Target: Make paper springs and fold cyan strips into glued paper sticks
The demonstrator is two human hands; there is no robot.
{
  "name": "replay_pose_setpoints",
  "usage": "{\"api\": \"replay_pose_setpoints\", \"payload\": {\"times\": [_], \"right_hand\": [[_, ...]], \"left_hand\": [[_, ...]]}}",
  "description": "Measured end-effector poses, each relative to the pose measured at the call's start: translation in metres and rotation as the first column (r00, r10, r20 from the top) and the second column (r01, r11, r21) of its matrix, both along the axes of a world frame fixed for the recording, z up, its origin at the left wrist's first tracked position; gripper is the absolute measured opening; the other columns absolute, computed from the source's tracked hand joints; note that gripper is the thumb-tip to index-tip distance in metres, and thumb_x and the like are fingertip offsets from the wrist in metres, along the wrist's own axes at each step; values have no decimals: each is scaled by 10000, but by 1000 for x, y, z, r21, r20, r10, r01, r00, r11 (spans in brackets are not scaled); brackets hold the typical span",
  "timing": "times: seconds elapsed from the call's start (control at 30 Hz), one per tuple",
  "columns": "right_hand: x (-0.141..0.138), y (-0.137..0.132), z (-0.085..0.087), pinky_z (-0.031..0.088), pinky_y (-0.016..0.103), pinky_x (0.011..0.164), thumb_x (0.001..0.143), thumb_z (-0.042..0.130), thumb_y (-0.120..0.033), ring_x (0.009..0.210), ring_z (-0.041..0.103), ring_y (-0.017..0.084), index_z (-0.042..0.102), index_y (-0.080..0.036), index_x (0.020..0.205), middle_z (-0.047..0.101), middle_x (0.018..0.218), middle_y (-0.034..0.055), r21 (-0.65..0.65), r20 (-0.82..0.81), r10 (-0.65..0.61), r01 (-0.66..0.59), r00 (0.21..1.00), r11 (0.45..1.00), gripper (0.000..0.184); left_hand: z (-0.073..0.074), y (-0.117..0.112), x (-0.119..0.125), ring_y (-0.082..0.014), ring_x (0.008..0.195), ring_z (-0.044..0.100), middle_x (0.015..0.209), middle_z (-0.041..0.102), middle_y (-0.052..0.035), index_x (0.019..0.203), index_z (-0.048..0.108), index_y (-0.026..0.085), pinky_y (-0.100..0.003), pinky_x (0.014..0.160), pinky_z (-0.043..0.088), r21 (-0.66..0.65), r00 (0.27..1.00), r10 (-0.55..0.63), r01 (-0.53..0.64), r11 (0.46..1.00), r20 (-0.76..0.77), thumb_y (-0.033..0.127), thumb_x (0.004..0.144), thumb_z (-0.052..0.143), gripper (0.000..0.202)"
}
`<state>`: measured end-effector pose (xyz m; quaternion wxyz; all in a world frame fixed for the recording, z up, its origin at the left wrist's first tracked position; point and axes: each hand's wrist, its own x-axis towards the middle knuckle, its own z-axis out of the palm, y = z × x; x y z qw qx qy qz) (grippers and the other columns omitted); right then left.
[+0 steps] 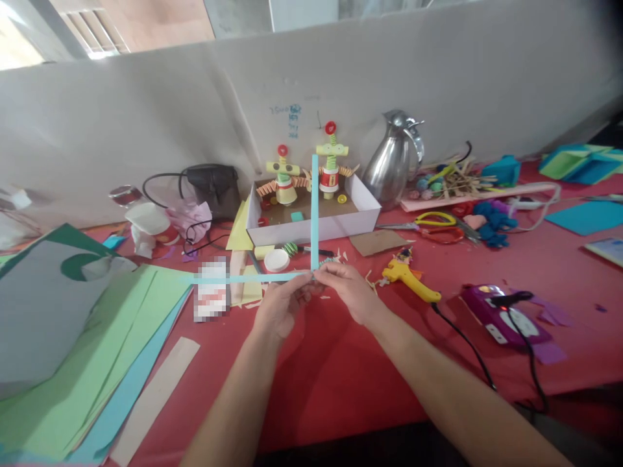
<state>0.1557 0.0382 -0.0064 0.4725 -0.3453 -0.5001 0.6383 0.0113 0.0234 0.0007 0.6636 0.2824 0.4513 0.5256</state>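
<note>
Two light blue paper strips meet at a right angle between my fingertips, above the table. One paper strip (315, 207) stands up away from me; the other paper strip (257, 278) runs out to the left. My left hand (280, 305) pinches the corner from the left, and my right hand (349, 290) pinches it from the right. The fingertips nearly touch and partly hide the join. Just beyond the hands are a small coiled paper piece (327, 261), a round white lid (276, 260) and paper scraps.
A white box (311, 230) holds two paper figures behind the hands. A steel jug (392, 162) stands beside it. Rightward lie a yellow glue gun (413, 282), scissors (438, 220) and a purple power strip (506, 318) with cords. Green paper sheets (111, 324) cover the left.
</note>
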Motion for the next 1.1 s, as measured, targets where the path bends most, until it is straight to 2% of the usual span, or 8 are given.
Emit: {"api": "replay_pose_setpoints", "payload": {"times": [0.17,0.33,0.53,0.7,0.87,1.1], "right_hand": [[-1,0,-4,440,306,713,756,715,-479,712,572,147,632,-200,705,625,704,-16,-51,27,10,-9,1000,999,296],[-1,1,-10,445,274,656,713,780,-419,703,575,125,644,-223,842,617,772,-34,-67,-17,-44,42,999,997,271],[1,5,-8,470,282,688,645,817,-361,672,566,111,681,-215,851,606,755,-38,-105,-79,-45,36,996,994,286],[2,7,-11,467,286,698,601,833,-317,686,569,119,684,-205,806,625,755,-24,-174,-70,-15,2,997,985,277],[3,10,-17,445,261,648,615,823,-279,642,559,104,664,-219,788,617,718,-49,-174,-86,-4,-11,996,985,242],[3,16,-22,449,269,633,597,807,-250,618,569,114,674,-208,732,625,656,-43,-155,-69,7,-18,998,988,194]], "left_hand": [[-3,1,0,-94,562,589,603,678,-35,680,738,103,-206,549,436,1,994,90,-90,996,-56,211,599,826,162],[-4,1,0,-112,602,635,634,708,-56,690,744,107,-195,554,448,-47,995,93,-95,994,-36,203,579,819,164],[-5,0,1,-132,609,653,641,718,-83,692,748,96,-216,579,476,-73,985,158,-164,984,-75,209,556,817,189],[-12,1,-1,-125,578,623,662,723,-95,686,749,99,-229,550,456,17,979,156,-155,988,-129,222,579,809,174],[-12,1,-1,-133,556,605,600,692,-76,625,730,115,-231,512,425,61,974,134,-124,990,-184,217,604,780,116],[-10,2,1,-128,533,599,563,673,-72,610,731,106,-214,495,435,16,981,151,-150,989,-125,181,586,767,86]]}}
